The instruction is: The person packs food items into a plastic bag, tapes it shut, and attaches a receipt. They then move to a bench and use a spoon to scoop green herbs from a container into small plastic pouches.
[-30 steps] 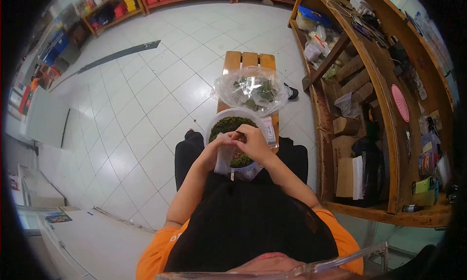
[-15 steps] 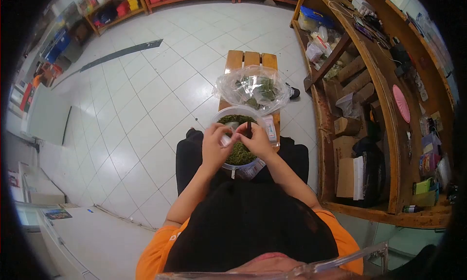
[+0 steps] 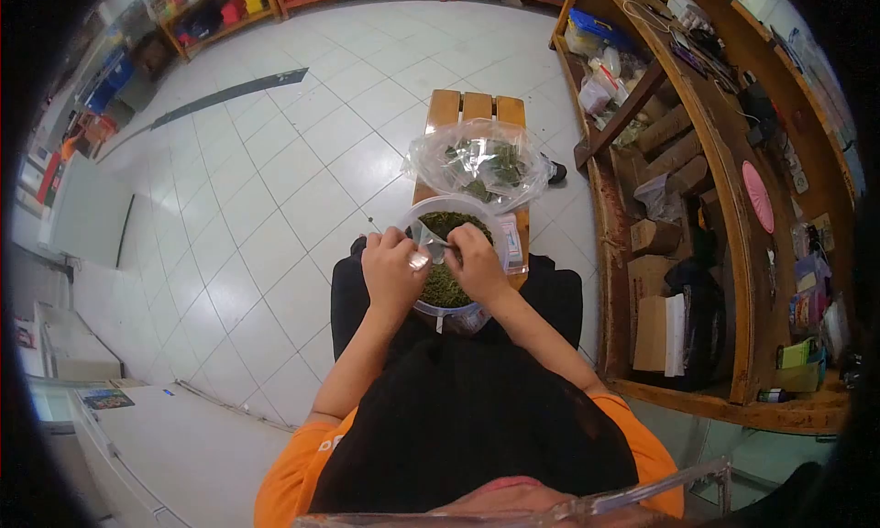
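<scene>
My left hand (image 3: 394,269) is closed on the left side of a small clear plastic bag (image 3: 427,238). Across from it, my right hand (image 3: 478,264) pinches the bag's other edge. Both hands hover over a round translucent tub (image 3: 451,201) filled with loose green moss-like plant bits (image 3: 447,292). What the small bag contains is too small to make out. Just beyond the tub, a large clear bag (image 3: 477,166) with green leafy pieces inside lies on a slatted wooden bench (image 3: 477,106).
A flat packet with a printed label (image 3: 511,239) lies right of the tub. Along the right stands a wooden shelf unit (image 3: 674,390) holding boxes, bags and a pink oval item (image 3: 757,196). White cabinets (image 3: 87,218) are at left, and colored bins line the back shelves.
My hands have moved a little apart, and the small bag now shows stretched between them. A dark narrow item by my right fingers is no longer visible.
</scene>
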Demonstrator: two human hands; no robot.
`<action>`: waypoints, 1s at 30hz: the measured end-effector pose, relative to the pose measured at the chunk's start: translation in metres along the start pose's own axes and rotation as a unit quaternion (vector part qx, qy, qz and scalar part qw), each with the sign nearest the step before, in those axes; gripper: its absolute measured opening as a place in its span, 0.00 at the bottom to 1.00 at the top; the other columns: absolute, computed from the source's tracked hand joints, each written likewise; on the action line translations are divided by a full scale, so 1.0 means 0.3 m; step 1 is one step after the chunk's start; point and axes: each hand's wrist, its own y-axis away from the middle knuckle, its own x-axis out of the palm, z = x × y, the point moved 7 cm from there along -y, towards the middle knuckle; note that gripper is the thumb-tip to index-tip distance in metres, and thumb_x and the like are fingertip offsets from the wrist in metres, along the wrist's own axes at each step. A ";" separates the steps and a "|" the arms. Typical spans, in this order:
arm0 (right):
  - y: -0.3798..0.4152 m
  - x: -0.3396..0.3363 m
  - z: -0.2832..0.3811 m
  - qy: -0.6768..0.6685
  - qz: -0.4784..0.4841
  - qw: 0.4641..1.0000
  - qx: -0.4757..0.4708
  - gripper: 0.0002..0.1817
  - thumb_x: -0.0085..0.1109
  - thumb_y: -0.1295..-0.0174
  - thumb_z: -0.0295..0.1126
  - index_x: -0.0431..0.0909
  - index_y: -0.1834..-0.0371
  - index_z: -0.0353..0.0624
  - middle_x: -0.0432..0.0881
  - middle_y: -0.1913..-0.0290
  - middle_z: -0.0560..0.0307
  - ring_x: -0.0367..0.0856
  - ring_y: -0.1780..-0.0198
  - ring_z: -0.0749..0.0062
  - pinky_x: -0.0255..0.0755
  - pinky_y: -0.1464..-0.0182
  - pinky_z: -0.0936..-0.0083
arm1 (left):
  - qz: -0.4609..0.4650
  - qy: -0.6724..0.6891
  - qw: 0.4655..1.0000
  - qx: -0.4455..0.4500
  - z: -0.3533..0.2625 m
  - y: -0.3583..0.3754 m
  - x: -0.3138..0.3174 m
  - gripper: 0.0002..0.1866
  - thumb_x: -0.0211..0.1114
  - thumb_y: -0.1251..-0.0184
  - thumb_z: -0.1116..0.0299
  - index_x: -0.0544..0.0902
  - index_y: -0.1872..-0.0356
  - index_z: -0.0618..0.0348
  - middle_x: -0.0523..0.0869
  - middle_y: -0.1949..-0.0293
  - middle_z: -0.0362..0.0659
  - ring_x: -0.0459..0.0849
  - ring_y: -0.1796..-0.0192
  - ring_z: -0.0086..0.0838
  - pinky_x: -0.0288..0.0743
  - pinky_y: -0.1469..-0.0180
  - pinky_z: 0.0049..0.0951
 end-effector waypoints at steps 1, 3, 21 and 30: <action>0.008 -0.001 0.033 -0.001 0.003 0.999 -0.054 0.12 0.61 0.53 0.20 0.76 0.63 0.35 0.75 0.58 0.43 0.74 0.59 0.50 0.70 0.56 0.62 | 0.020 0.011 1.000 -0.021 0.015 0.006 0.016 0.08 0.69 0.58 0.68 0.78 0.79 0.57 0.78 0.63 0.42 0.75 0.59 0.41 0.70 0.60 0.39; 0.011 -0.007 0.076 -0.002 0.007 0.994 -0.108 0.16 0.62 0.56 0.18 0.76 0.61 0.35 0.74 0.54 0.45 0.74 0.58 0.53 0.70 0.54 0.63 | 0.085 0.044 0.995 -0.016 0.015 0.013 0.047 0.09 0.69 0.58 0.69 0.80 0.74 0.57 0.78 0.61 0.42 0.76 0.58 0.41 0.71 0.58 0.38; -0.094 0.005 -0.089 -0.172 -0.014 0.984 0.036 0.06 0.58 0.42 0.26 0.79 0.63 0.39 0.71 0.55 0.48 0.73 0.53 0.56 0.69 0.52 0.66 | 0.042 0.204 0.977 0.043 0.108 -0.026 -0.034 0.35 0.76 0.60 0.75 0.75 0.44 0.59 0.81 0.51 0.46 0.79 0.50 0.38 0.71 0.46 0.35; -0.071 0.107 -0.263 -0.067 0.028 0.997 0.038 0.08 0.61 0.41 0.30 0.79 0.62 0.38 0.81 0.69 0.48 0.82 0.65 0.57 0.73 0.60 0.66 | -0.019 0.331 0.940 -0.080 0.231 0.002 -0.056 0.36 0.75 0.57 0.79 0.72 0.40 0.61 0.81 0.48 0.46 0.77 0.43 0.32 0.68 0.40 0.32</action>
